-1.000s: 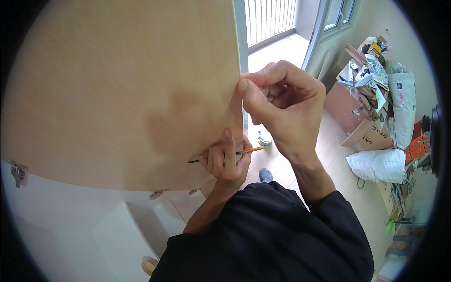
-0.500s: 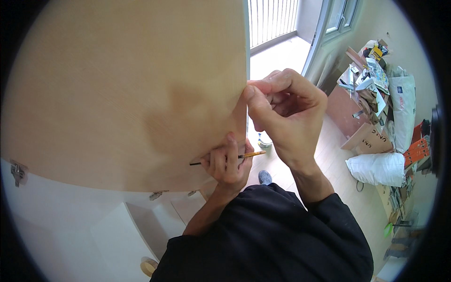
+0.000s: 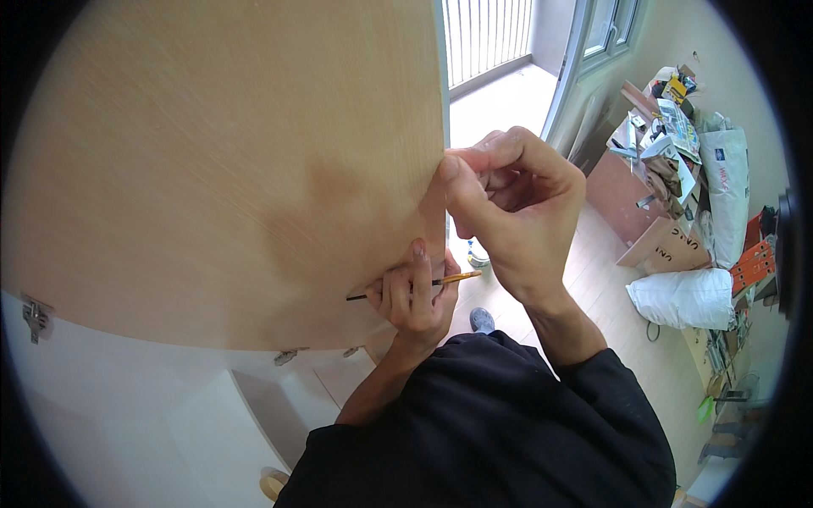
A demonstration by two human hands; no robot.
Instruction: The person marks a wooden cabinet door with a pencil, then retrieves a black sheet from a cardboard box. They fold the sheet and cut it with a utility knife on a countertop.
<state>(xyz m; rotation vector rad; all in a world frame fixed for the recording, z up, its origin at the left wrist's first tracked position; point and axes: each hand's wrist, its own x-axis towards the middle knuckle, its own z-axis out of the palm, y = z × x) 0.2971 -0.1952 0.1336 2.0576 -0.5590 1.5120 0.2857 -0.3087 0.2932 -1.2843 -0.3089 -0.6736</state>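
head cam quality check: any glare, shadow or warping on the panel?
Head view: strong fisheye, wooden panel edges bow toward a black rim; a soft shadow darkens the panel beside the right hand; the balcony doorway is overexposed; left hand and pencil stay sharp.

The scene is brightly lit by daylight that is admitted through the balcony door and window at the top, where the floor is washed out to near white. A soft brownish shadow is cast on the wooden panel beside the hands, and the black garment is rendered with little detail. Strong fisheye bending is seen toward the rim, which is closed off by a black circular vignette; the panel close to the lens is slightly soft, while the cluttered corner is kept fairly sharp.
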